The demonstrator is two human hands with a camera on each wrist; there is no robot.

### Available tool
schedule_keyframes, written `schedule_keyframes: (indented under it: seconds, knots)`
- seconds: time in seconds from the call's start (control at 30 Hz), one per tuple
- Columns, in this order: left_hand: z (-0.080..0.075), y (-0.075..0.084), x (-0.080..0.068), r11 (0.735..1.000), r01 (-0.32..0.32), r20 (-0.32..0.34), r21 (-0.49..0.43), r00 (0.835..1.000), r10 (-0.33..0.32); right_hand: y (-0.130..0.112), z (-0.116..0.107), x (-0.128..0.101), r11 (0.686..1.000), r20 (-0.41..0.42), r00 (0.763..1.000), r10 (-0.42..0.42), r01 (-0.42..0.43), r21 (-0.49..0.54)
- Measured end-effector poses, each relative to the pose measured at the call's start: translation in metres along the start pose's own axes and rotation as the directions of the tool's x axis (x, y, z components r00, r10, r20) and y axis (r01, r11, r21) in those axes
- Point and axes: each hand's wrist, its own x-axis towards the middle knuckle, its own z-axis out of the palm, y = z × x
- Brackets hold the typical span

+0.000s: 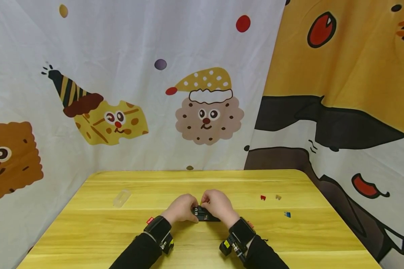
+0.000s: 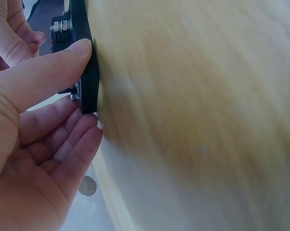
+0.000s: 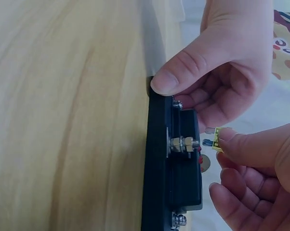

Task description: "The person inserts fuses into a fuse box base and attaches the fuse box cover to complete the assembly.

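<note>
The right hand (image 3: 260, 159) pinches a small yellow fuse (image 3: 216, 138) between thumb and fingers, its metal prongs just beside the black fuse block (image 3: 171, 163). The left hand (image 3: 222, 62) steadies that block, thumb and fingers clamped on its end. The block lies flat on the yellow table (image 1: 121, 231), mid-front, between both hands. To the right lie a red fuse (image 1: 263, 197), a brown fuse (image 1: 278, 197) and a blue fuse (image 1: 287, 214), well apart from the block; a clear plastic cover (image 1: 121, 198) lies to the left.
</note>
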Motion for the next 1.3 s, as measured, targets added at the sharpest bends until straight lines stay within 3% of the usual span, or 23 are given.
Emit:
schedule_keyframes:
  seconds: [1.3]
  knots:
    - [0.004, -0.0036, 0.0014, 1.0, 0.003, -0.01, -0.026, 1.0, -0.004, -0.0019, 0.0079, 0.0019, 0.978, -0.048, 0.991, -0.123, 0.112, -0.178]
